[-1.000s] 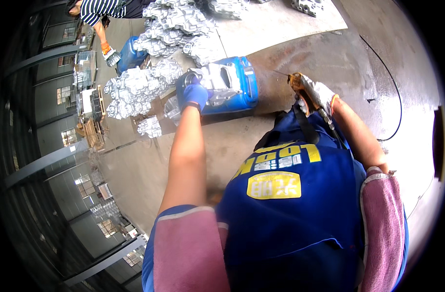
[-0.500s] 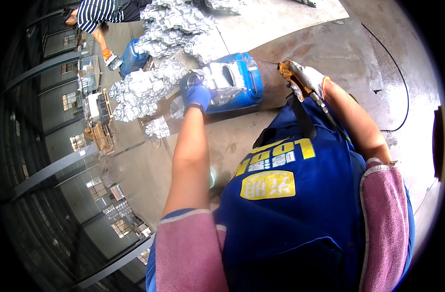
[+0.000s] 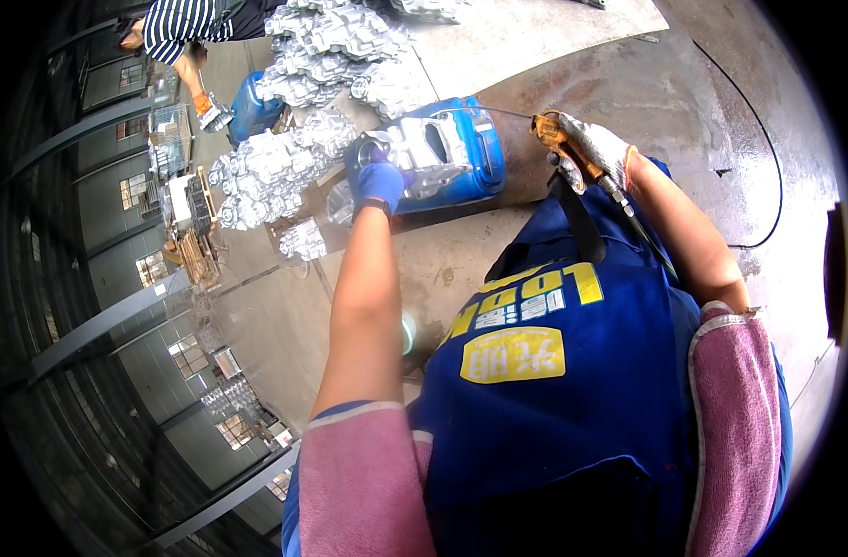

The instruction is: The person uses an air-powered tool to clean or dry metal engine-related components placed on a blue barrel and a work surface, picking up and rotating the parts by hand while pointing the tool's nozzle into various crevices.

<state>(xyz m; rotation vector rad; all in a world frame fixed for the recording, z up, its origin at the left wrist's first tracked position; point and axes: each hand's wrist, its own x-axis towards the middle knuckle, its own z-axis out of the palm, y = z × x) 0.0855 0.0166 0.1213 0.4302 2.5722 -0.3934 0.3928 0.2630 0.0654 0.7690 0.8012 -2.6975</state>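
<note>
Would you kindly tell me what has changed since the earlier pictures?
The right hand has moved left with the orange tool, bringing its thin nozzle over the blue container. Nothing was newly grasped or released. The left hand stays on the grey metal casting.

The gun (image 3: 551,136) (orange) has moved closer to the casting (image 3: 413,141).

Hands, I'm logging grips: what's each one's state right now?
Left hand: on the casting; open or closed can't be told.
Right hand: closed, holding the orange gun.
</note>
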